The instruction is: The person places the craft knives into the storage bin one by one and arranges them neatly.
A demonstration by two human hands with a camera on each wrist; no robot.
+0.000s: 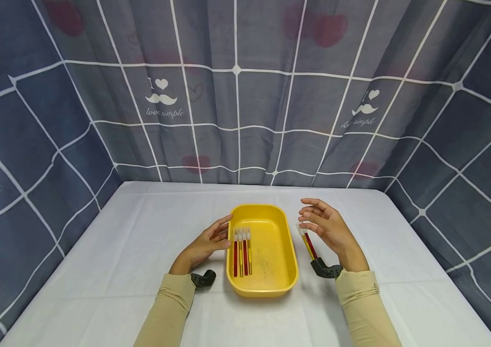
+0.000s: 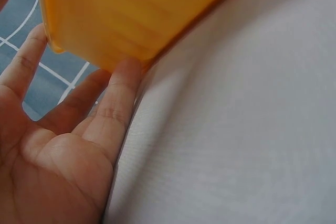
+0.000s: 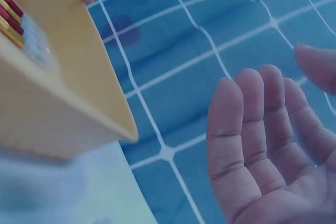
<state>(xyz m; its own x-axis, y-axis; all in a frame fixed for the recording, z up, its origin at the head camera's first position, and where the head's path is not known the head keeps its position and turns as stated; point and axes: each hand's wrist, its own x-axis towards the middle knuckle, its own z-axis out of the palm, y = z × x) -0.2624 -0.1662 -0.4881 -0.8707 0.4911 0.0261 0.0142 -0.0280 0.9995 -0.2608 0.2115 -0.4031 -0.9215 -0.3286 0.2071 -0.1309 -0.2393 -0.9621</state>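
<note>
A yellow tray (image 1: 273, 260) stands on the white table, tilt not apparent in the head view. My left hand (image 1: 205, 246) touches its left side, fingers fairly straight against the rim and outer wall; the left wrist view shows the fingertips (image 2: 126, 69) there. Inside, along the left, several slim red and gold sticks (image 1: 245, 258) with clear-whitish ends lie side by side. My right hand (image 1: 329, 229), fingers loosely bent and holding nothing, hovers right of the tray. Below it lie a red and a gold stick (image 1: 309, 245), partly hidden by the hand and wrist camera.
A black camera mount (image 1: 325, 269) sits at the right wrist, another (image 1: 204, 278) at the left. White cloth covers the table (image 1: 163, 207). Grey checked curtains (image 1: 254, 106) hang behind and along both sides.
</note>
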